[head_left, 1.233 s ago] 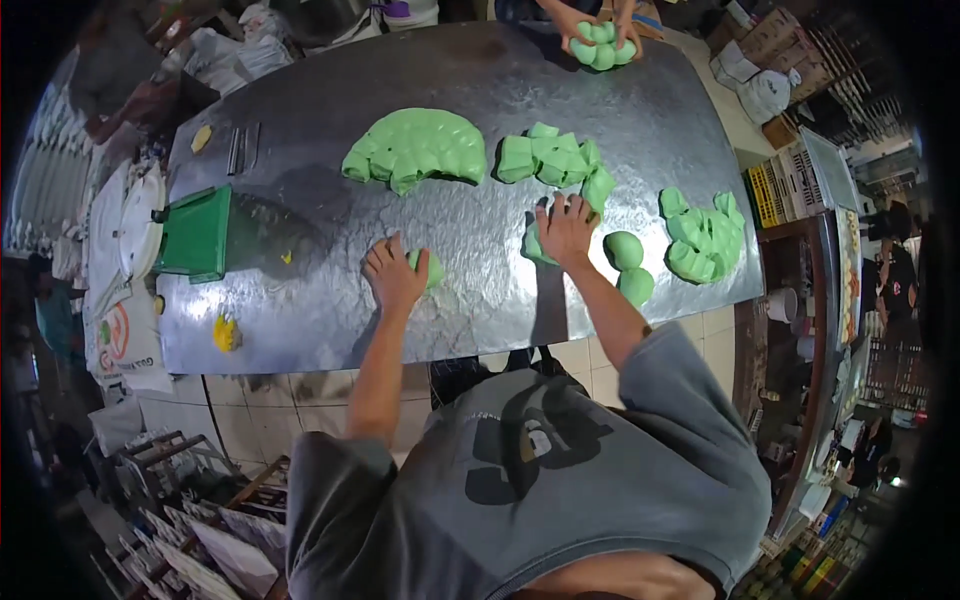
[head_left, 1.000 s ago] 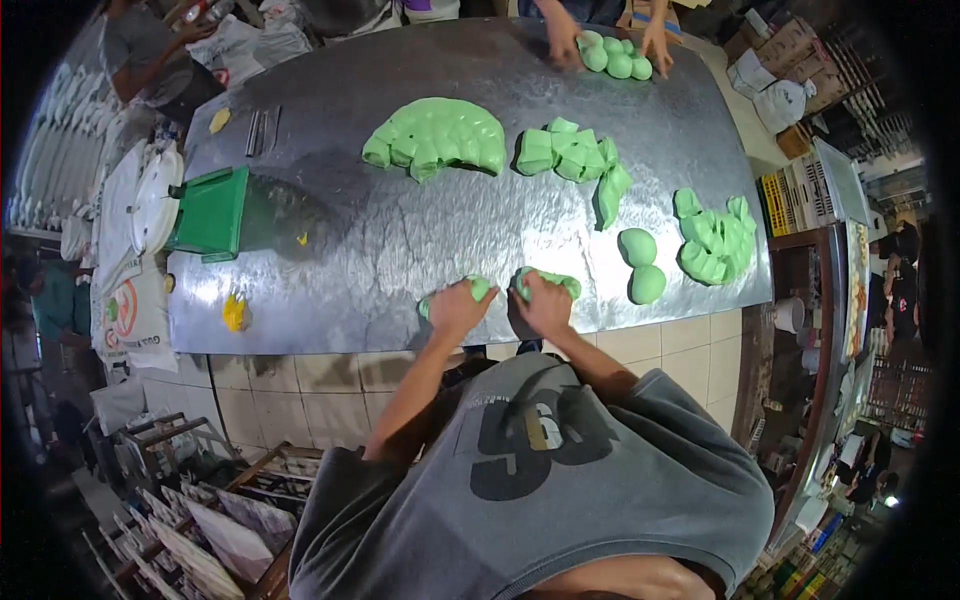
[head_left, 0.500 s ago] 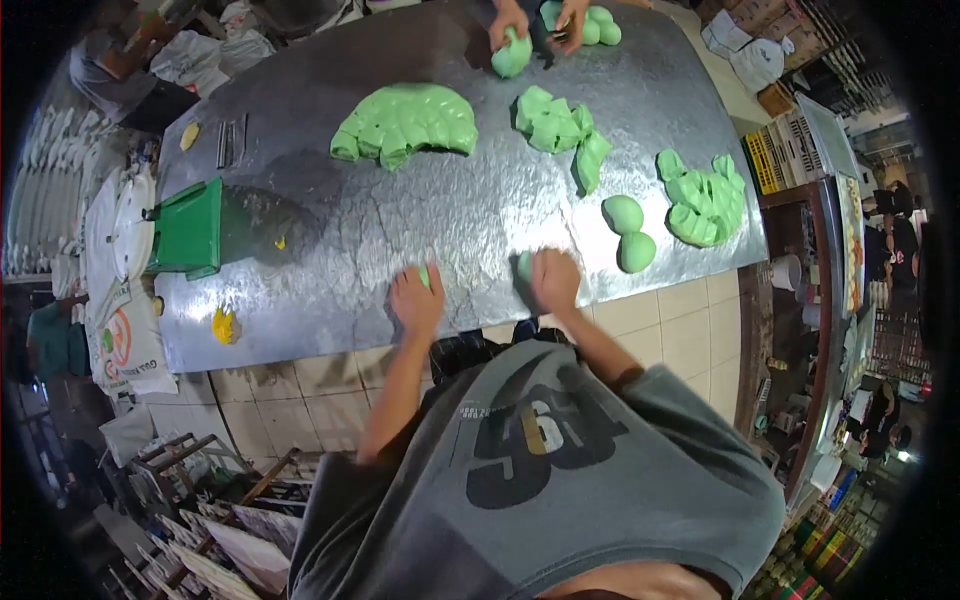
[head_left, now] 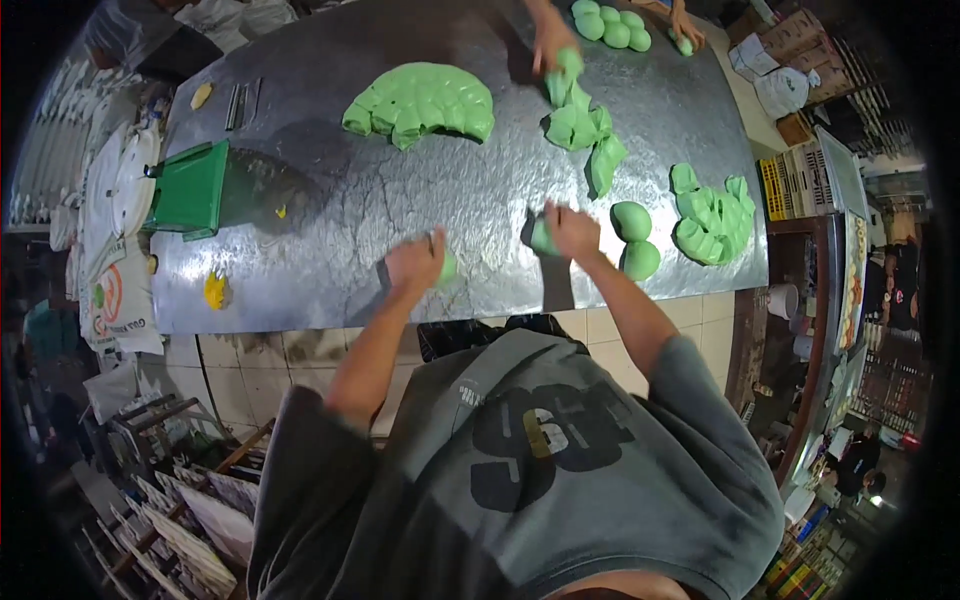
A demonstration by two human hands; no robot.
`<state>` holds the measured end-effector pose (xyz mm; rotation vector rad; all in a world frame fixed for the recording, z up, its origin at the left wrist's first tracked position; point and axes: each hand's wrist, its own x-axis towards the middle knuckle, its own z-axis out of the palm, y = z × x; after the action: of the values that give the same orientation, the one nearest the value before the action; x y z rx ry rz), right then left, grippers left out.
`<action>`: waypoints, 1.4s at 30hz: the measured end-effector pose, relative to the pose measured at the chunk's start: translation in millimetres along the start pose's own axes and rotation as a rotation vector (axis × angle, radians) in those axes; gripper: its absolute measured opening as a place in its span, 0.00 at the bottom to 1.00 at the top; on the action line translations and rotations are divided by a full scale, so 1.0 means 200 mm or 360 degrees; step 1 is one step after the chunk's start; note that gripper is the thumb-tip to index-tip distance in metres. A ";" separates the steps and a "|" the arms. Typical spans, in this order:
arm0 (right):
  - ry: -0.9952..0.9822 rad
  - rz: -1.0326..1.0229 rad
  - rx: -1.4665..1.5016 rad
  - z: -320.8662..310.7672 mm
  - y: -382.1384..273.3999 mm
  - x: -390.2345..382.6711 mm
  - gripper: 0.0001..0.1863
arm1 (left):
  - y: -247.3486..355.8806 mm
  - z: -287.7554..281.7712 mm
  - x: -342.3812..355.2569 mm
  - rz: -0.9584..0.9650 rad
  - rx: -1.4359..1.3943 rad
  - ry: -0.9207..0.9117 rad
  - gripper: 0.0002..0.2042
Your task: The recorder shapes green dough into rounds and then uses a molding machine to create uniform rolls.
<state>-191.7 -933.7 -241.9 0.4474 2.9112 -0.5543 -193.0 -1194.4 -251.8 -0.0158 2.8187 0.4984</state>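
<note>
Near the front of the metal table, my left hand is curled over a piece of green dough, slightly blurred. My right hand grips another piece. Two round green balls lie just right of that hand, with a torn dough pile beyond them. Farther back are a thick green slab and a chain of cut chunks. A yellow lump sits at the front left.
A co-worker's hand reaches the chunks; another hand holds green dough beside a cluster of balls. A green scraper-like plastic bin, metal rods and sacks are at left; crates at right.
Both my hands have moved back and forth on the table with their dough pieces, now farther from my body. The co-worker's hand has moved down onto the chunks.
</note>
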 end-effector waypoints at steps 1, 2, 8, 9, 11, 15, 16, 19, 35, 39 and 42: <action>0.0398 -0.0203 -0.0150 0.04 0.00 0.04 0.24 | 0.01 0.03 0.03 0.0244 -0.0114 0.0638 0.31; 0.1068 -0.0464 -0.0233 0.08 0.01 0.08 0.24 | 0.01 0.07 0.06 0.0228 -0.0060 0.0502 0.31; -0.0913 -0.0424 -0.0216 0.15 0.02 0.23 0.26 | 0.00 0.14 0.14 0.0150 0.0028 -0.0575 0.32; -0.0303 -0.0417 -0.0159 0.09 0.00 0.25 0.22 | 0.00 0.11 0.15 0.0185 -0.0018 -0.0207 0.28; 0.0905 -0.0766 -0.0068 0.00 -0.05 0.25 0.11 | 0.01 0.02 0.14 0.0368 -0.0114 0.0415 0.16; 0.0318 -0.0972 -0.0001 0.00 -0.06 0.18 0.11 | 0.01 -0.02 0.10 0.1112 -0.0074 0.0717 0.17; 0.0466 -0.1085 0.0012 0.05 -0.05 0.19 0.12 | 0.01 0.01 0.13 0.0995 -0.0074 0.0623 0.17; 0.0597 -0.0948 -0.0013 0.27 -0.01 0.33 0.11 | -0.01 0.15 0.32 0.0563 0.0130 0.0791 0.20; 0.0423 -0.0670 -0.0056 0.24 0.09 -0.08 0.30 | 0.07 0.36 -0.07 0.0259 0.0068 0.0901 0.28; 0.0479 -0.0970 0.0026 0.16 0.23 -0.21 0.31 | -0.04 0.29 -0.21 0.0266 0.0133 0.0840 0.28; 0.0539 -0.0630 0.0002 0.20 0.15 -0.05 0.33 | -0.06 0.19 0.00 0.0199 0.0223 0.0798 0.25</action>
<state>-169.4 -923.9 -286.8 -0.0504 3.3500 -0.5766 -181.9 -1193.2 -289.2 0.0746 3.3571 0.3603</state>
